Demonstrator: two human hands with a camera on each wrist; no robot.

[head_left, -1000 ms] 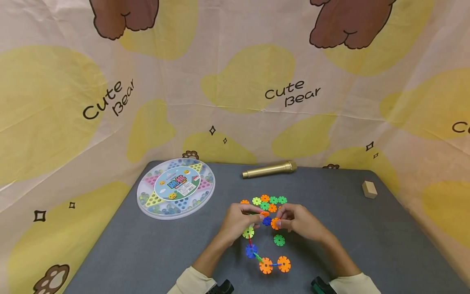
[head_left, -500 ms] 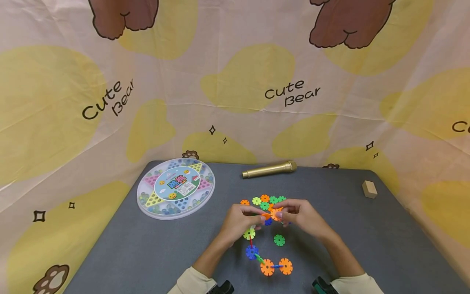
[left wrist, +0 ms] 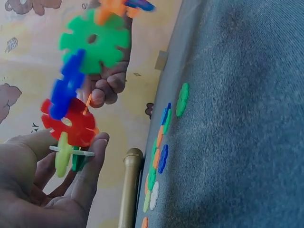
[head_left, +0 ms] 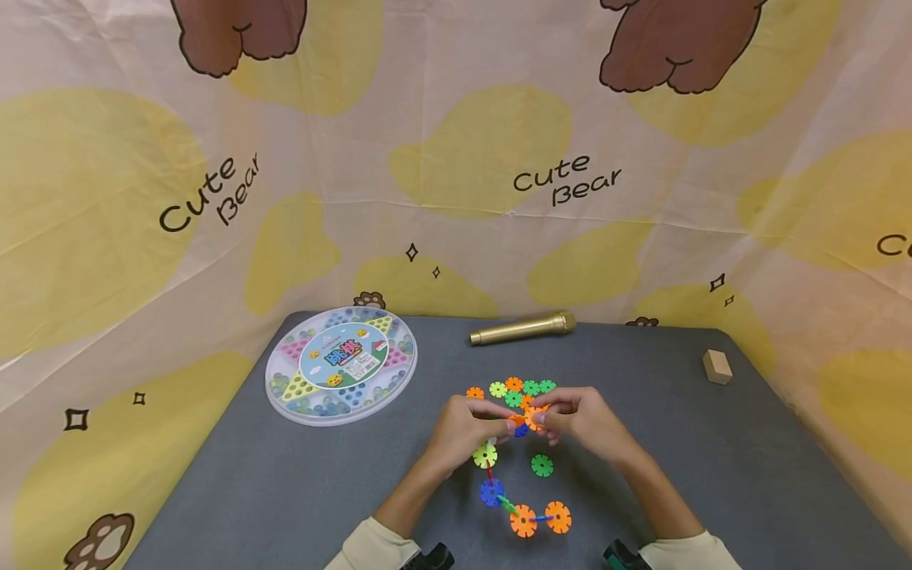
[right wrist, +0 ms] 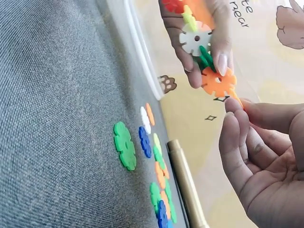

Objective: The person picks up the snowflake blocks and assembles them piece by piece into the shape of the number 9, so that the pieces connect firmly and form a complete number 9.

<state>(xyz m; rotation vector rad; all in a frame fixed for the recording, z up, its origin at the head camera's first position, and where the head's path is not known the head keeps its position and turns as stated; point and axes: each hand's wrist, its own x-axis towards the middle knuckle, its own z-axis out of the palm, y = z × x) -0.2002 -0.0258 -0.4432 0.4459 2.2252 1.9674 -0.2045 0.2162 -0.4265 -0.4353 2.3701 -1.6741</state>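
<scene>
The chain (head_left: 492,492), strung toward six o'clock, is pinched by the left hand (head_left: 456,432). An orange disc (head_left: 531,419) is pinched by the right hand (head_left: 590,429), its edge set against the chain's end; whether they are joined cannot be told. From the hands, loose discs (head_left: 497,389) are spread on the table (head_left: 342,475) at twelve o'clock, a microphone (head_left: 523,328) beyond; the game board (head_left: 342,366) is placed at ten, a block (head_left: 716,367) at two

Cream sleeves (head_left: 375,545), black wrist cameras (head_left: 431,556)

Orange disc (head_left: 530,419) in right hand (head_left: 587,421) higher, chain tail (head_left: 559,518) rightward
</scene>
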